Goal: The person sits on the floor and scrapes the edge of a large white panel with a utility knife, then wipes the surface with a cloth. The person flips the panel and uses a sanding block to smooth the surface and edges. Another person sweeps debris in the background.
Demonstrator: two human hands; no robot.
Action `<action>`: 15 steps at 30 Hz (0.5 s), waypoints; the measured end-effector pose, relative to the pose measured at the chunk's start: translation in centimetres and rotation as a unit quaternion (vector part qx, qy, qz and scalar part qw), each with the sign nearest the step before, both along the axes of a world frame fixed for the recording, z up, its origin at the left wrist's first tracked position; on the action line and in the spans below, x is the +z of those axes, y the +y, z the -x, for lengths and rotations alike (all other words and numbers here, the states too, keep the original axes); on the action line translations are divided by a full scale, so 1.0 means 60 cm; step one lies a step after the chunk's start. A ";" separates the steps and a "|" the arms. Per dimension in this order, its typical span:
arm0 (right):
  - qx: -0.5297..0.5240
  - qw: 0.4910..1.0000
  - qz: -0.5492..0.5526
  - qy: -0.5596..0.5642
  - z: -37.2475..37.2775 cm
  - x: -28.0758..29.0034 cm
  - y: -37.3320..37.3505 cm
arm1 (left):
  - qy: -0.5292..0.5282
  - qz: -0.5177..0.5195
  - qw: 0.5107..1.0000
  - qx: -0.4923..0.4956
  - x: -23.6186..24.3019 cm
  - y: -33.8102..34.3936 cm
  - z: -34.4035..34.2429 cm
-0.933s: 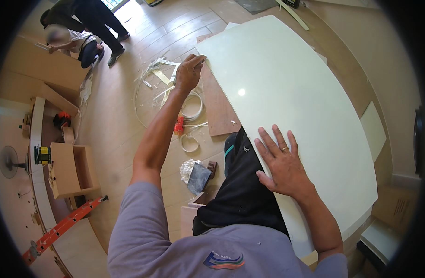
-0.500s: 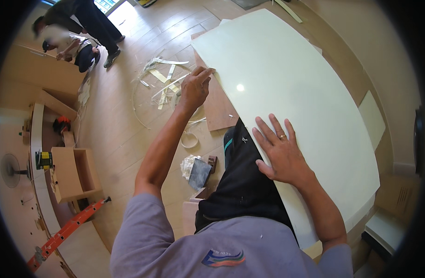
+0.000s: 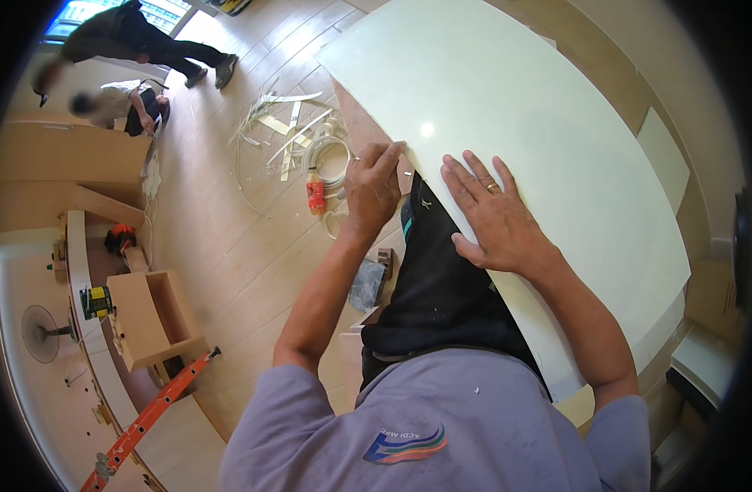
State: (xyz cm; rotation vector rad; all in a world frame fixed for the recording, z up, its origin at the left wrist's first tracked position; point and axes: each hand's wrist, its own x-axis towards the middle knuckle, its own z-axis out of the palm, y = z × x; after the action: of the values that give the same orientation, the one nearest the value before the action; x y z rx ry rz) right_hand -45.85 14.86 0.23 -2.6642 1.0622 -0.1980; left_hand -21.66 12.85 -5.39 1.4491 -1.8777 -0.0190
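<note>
A large white panel with a curved far-right side lies in front of me, its straight left edge running past my thigh. My left hand is closed at that edge, thumb and fingers pinched together. Whatever sits between those fingertips is too small to make out. Flat on the panel's top rests my right hand, fingers spread, a ring on one of them. Left of my left hand, on the floor, are a coil of pale edging strip and a bottle with a red label.
Strip offcuts litter the tiled floor. A grey block lies beside my leg. An open wooden box, an orange level-like bar and a fan are on the left. Two people, one standing, one low down, are at the far left.
My left hand has slid along the panel's edge toward me and closer to my right hand. The coil and red-labelled bottle now show from behind my arm. The view has shifted slightly.
</note>
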 end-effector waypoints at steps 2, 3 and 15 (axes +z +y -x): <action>-0.003 1.000 0.001 -0.010 0.001 -0.003 0.000 | -0.005 0.013 1.000 0.000 -0.001 0.022 0.022; -0.006 1.000 0.003 -0.018 0.003 -0.003 0.001 | -0.007 0.020 1.000 0.000 0.001 0.033 0.034; -0.019 0.999 -0.032 -0.036 0.001 -0.014 -0.010 | 0.200 -0.063 0.977 0.043 0.027 0.068 -0.005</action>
State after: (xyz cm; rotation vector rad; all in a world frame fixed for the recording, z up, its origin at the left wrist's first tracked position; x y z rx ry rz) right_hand -45.88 14.27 -0.59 -2.5613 1.0783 -0.2599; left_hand -21.35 16.96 -3.75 1.4806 -1.5064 -0.3682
